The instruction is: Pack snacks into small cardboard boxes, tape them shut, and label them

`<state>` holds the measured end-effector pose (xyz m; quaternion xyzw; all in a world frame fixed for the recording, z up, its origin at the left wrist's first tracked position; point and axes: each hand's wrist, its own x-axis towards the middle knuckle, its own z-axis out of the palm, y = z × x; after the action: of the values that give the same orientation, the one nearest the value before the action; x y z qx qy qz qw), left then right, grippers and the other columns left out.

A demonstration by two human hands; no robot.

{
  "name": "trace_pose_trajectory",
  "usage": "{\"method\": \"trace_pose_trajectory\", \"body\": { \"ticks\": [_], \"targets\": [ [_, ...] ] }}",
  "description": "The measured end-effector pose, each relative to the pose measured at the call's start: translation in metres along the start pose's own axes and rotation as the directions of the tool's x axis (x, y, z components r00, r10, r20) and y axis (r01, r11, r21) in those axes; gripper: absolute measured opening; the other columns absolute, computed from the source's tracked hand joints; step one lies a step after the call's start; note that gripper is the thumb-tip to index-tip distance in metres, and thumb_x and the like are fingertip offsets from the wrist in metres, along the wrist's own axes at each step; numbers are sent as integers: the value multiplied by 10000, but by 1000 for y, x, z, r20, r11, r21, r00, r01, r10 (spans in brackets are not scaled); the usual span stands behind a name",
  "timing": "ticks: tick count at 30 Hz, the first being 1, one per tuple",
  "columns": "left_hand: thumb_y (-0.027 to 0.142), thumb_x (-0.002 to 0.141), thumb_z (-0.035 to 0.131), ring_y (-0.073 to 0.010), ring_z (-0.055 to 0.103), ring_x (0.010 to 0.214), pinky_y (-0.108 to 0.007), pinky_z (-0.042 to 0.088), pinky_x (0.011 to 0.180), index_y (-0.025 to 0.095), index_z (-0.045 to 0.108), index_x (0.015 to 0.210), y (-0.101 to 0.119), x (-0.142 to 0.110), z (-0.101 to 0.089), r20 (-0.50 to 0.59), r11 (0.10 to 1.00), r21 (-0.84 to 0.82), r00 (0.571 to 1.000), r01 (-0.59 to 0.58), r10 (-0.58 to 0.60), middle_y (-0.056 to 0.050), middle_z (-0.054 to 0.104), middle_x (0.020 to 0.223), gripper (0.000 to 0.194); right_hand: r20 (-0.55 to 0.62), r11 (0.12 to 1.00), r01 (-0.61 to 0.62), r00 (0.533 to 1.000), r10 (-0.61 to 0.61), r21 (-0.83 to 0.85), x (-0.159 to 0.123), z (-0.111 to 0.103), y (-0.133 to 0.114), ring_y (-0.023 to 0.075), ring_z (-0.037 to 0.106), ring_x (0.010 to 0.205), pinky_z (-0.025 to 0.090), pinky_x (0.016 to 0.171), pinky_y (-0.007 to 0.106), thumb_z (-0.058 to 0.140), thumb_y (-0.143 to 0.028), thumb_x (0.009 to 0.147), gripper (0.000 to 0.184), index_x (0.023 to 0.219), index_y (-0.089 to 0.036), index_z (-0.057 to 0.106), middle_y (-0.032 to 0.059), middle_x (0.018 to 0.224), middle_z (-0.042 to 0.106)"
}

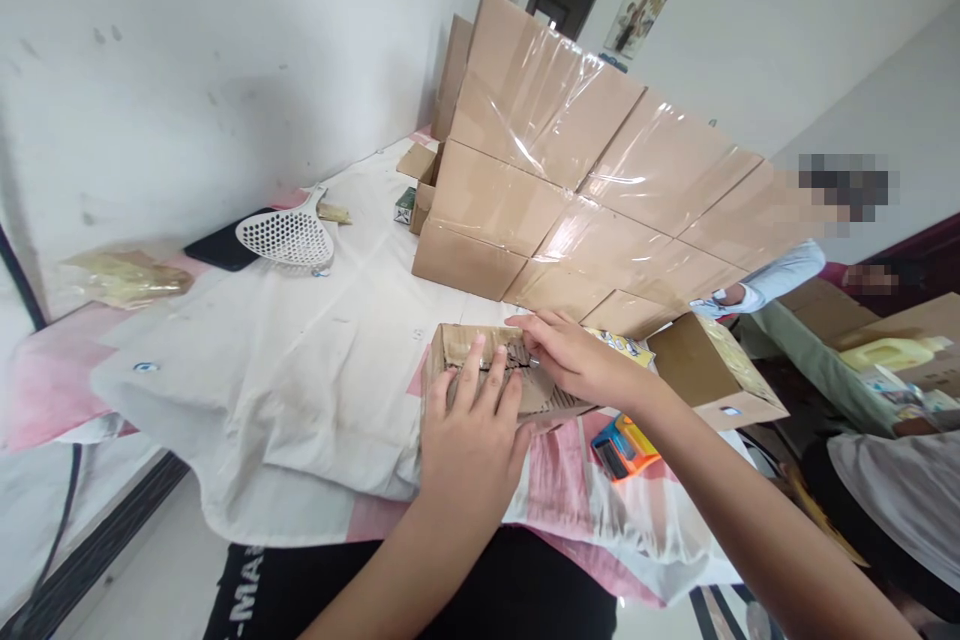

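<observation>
Hands [471, 435] [562, 352] on open cardboard box [456, 342] (brown; dark-marked inside)

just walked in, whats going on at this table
Someone has both hands at a small cardboard box on a pale cloth. The left hand is spread over it; the right hand has its fingers bent at the far side, and whether they hold anything is unclear. A tall cardboard stack stands just behind, an open box sits to the right, and a white perforated scoop lies off to the left.
</observation>
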<state>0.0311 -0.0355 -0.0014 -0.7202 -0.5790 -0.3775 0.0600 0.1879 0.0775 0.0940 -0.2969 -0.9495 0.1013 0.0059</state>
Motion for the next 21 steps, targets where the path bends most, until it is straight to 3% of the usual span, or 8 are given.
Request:
{"method": "trace_pose_trajectory", "body": {
  "ticks": [4, 8, 16, 21],
  "targets": [
    [367, 921, 603, -315, 438, 1417, -523, 348, 1025, 238, 684, 1219, 4, 0, -1, -29, 998, -11, 998, -58, 58, -24, 610, 1426, 334, -1, 1000, -11, 1000, 11, 10, -3, 3, 3, 253, 513, 1000, 443, 886, 408, 401, -92, 949, 446, 1383, -186, 448, 96, 1025, 593],
    [293, 950, 557, -235, 547, 1301, -468, 363, 1038, 251, 652, 1236, 21, 2, 5, 12, 983, -86, 987, -161, 162, -17, 687, 1320, 305, -30, 999, -21, 999, 22, 41, -5, 6, 6, 249, 515, 979, 454, 879, 415, 419, -116, 947, 449, 1387, -199, 459, 83, 989, 586],
    [284, 938, 576, -242, 600, 1183, -445, 402, 989, 226, 656, 1189, 38, 1, 24, 7, 997, -48, 998, -59, 59, -71, 715, 1193, 270, -75, 999, 1, 997, 2, 50, -3, 12, 11, 234, 513, 937, 446, 930, 436, 449, -67, 888, 579, 1444, -207, 369, 41, 910, 568],
    [274, 953, 554, -233, 612, 1150, -442, 401, 965, 237, 664, 1207, 43, -2, 26, -9, 999, -24, 999, -32, 31, -64, 729, 1185, 279, -57, 997, -17, 998, 21, 72, -6, 11, 9, 233, 548, 950, 464, 941, 440, 443, -113, 948, 577, 1493, -230, 296, 45, 939, 615]
  ]
}}
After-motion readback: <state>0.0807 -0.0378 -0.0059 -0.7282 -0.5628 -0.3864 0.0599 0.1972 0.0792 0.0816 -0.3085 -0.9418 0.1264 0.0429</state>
